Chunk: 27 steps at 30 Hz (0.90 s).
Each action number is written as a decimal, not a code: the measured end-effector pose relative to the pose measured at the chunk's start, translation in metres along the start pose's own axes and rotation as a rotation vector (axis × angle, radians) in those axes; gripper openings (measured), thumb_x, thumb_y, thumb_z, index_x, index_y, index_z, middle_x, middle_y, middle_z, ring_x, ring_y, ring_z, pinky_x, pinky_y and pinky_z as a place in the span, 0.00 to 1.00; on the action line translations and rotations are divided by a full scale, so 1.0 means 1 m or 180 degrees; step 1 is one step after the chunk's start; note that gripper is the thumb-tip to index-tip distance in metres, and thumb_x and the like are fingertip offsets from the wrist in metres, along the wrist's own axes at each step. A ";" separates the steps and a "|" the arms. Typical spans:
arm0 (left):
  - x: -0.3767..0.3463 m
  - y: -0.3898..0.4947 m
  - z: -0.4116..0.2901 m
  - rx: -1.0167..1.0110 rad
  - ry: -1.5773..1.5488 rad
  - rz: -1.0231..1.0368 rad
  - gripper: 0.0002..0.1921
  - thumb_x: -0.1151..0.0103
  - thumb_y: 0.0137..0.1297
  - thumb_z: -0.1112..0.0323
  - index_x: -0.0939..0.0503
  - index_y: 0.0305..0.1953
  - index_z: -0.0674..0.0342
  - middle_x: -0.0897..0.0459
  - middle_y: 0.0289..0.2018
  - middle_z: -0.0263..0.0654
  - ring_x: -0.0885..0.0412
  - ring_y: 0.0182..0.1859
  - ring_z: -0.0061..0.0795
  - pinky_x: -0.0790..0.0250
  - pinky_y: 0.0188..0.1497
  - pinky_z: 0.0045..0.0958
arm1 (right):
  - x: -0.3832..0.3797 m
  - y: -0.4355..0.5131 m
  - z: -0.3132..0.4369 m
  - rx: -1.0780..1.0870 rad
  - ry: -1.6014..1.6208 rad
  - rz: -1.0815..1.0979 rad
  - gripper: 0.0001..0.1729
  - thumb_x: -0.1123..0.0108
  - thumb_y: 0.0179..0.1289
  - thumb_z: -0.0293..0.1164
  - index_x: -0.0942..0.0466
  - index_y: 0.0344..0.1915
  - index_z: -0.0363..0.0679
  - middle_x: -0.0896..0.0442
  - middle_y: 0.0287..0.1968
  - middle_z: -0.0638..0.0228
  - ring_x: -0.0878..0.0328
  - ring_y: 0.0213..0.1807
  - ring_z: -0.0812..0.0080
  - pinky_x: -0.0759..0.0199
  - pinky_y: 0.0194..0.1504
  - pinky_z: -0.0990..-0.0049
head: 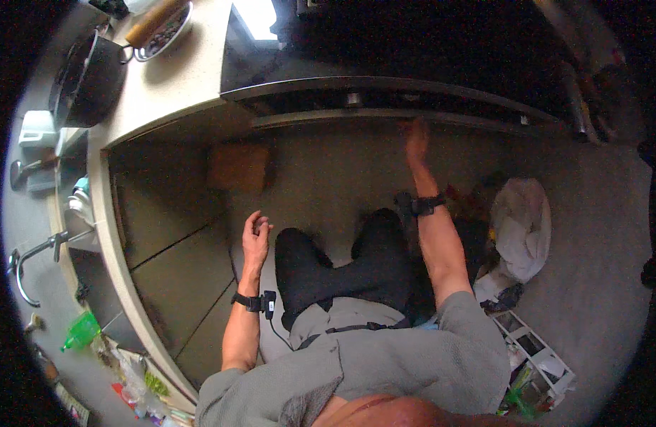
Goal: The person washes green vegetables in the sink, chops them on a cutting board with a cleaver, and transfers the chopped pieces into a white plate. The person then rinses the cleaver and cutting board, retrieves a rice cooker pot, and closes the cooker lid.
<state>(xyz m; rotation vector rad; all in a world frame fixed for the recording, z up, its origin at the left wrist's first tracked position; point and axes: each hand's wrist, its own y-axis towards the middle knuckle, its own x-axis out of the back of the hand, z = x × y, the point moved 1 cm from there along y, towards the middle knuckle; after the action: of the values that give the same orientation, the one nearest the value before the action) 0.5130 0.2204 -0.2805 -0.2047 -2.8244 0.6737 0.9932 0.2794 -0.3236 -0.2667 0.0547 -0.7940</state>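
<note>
My left hand hangs in the air in front of the cabinet doors, its fingers loosely bent and nothing in them. Further forward, my right hand reaches toward the front edge of a black glass cooktop. Its fingers are dark and blurred near the pale strip below the cooktop; I cannot tell whether they touch it or hold anything. A small light knob-like part shows in the dark gap under the cooktop's edge. Each wrist wears a black strap.
On the speckled countertop stand a dark pot and a bowl near a wooden handle. A faucet and a green bottle are left. Rightward lie a white bag and a white rack.
</note>
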 end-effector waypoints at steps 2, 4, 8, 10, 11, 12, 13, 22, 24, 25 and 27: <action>-0.008 0.023 0.023 -0.0033 0.0136 0.0049 0.20 0.48 0.70 0.71 0.33 0.61 0.66 0.21 0.48 0.42 0.19 0.44 0.28 0.27 0.49 0.28 | 0.001 0.012 -0.011 0.0208 0.0122 -0.0079 0.23 0.54 0.72 0.45 0.28 0.54 0.38 0.23 0.51 0.60 0.26 0.50 0.63 0.35 0.54 0.65; -0.014 0.044 0.046 0.0034 0.0317 0.0105 0.21 0.48 0.69 0.71 0.33 0.61 0.68 0.21 0.48 0.43 0.20 0.46 0.30 0.27 0.50 0.30 | 0.005 0.025 -0.019 0.0486 -0.0237 -0.0221 0.24 0.53 0.72 0.42 0.30 0.58 0.37 0.24 0.56 0.59 0.28 0.53 0.61 0.36 0.57 0.63; -0.024 0.082 0.094 -0.0364 0.0842 -0.0051 0.20 0.50 0.70 0.71 0.33 0.61 0.68 0.21 0.49 0.43 0.21 0.48 0.30 0.28 0.50 0.30 | 0.003 0.075 -0.030 0.0013 -0.1412 0.0194 0.25 0.55 0.74 0.40 0.35 0.65 0.39 0.30 0.63 0.59 0.32 0.60 0.58 0.41 0.63 0.63; -0.030 0.098 0.120 -0.0614 0.0717 -0.0022 0.20 0.50 0.70 0.71 0.32 0.61 0.67 0.20 0.50 0.42 0.22 0.48 0.29 0.28 0.51 0.30 | 0.012 0.087 -0.035 0.0876 -0.2373 0.0105 0.25 0.55 0.73 0.39 0.35 0.65 0.40 0.31 0.65 0.59 0.33 0.62 0.57 0.41 0.64 0.63; -0.028 0.107 0.134 -0.0732 0.0635 0.0000 0.19 0.50 0.70 0.70 0.32 0.61 0.65 0.20 0.50 0.42 0.22 0.48 0.29 0.28 0.51 0.31 | 0.022 0.083 -0.043 0.2154 -0.3123 -0.0292 0.23 0.54 0.73 0.38 0.30 0.60 0.38 0.28 0.62 0.58 0.31 0.60 0.59 0.38 0.62 0.63; -0.027 0.115 0.147 -0.0849 0.0553 0.0024 0.19 0.50 0.71 0.69 0.32 0.61 0.64 0.20 0.50 0.42 0.22 0.47 0.28 0.29 0.51 0.31 | 0.029 0.082 -0.052 0.2591 -0.2825 -0.0210 0.22 0.53 0.72 0.39 0.28 0.59 0.38 0.27 0.61 0.58 0.29 0.59 0.60 0.37 0.60 0.63; -0.026 0.122 0.159 -0.0965 0.0471 0.0052 0.19 0.50 0.71 0.68 0.31 0.61 0.62 0.20 0.50 0.42 0.22 0.47 0.28 0.29 0.51 0.31 | 0.037 0.081 -0.064 0.3020 -0.2550 -0.0104 0.22 0.53 0.71 0.39 0.26 0.57 0.39 0.25 0.60 0.59 0.28 0.58 0.61 0.35 0.59 0.63; 0.007 0.087 0.184 -0.0733 -0.0058 -0.0524 0.20 0.48 0.71 0.64 0.31 0.61 0.65 0.21 0.51 0.43 0.22 0.49 0.31 0.29 0.50 0.31 | 0.062 0.069 -0.257 -0.0504 0.2336 0.0561 0.24 0.50 0.67 0.46 0.27 0.57 0.46 0.24 0.55 0.62 0.27 0.53 0.64 0.27 0.50 0.61; 0.005 0.088 0.166 -0.0669 -0.0160 -0.0712 0.20 0.48 0.71 0.63 0.31 0.61 0.65 0.22 0.52 0.43 0.22 0.49 0.31 0.28 0.50 0.31 | 0.058 0.094 -0.275 -0.0655 0.2475 0.0692 0.24 0.49 0.67 0.48 0.27 0.56 0.46 0.24 0.54 0.62 0.26 0.51 0.64 0.26 0.49 0.61; 0.002 0.091 0.158 -0.0630 -0.0238 -0.0755 0.21 0.47 0.72 0.63 0.31 0.61 0.66 0.22 0.52 0.43 0.22 0.49 0.32 0.28 0.50 0.31 | 0.060 0.104 -0.282 -0.0684 0.2494 0.0730 0.24 0.49 0.67 0.48 0.27 0.56 0.46 0.24 0.53 0.62 0.26 0.50 0.64 0.26 0.48 0.60; -0.002 0.093 0.146 -0.0501 -0.0503 -0.0849 0.21 0.47 0.71 0.63 0.31 0.61 0.66 0.22 0.53 0.43 0.22 0.50 0.33 0.28 0.50 0.31 | 0.070 0.114 -0.292 -0.0652 0.2607 0.0798 0.25 0.49 0.66 0.50 0.27 0.55 0.46 0.23 0.51 0.63 0.26 0.49 0.64 0.25 0.47 0.60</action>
<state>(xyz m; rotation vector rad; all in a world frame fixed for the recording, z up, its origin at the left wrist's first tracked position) 0.4856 0.2401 -0.4506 0.2061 -2.9788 0.4265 1.0785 0.2433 -0.6309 -0.1089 0.9267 -0.6037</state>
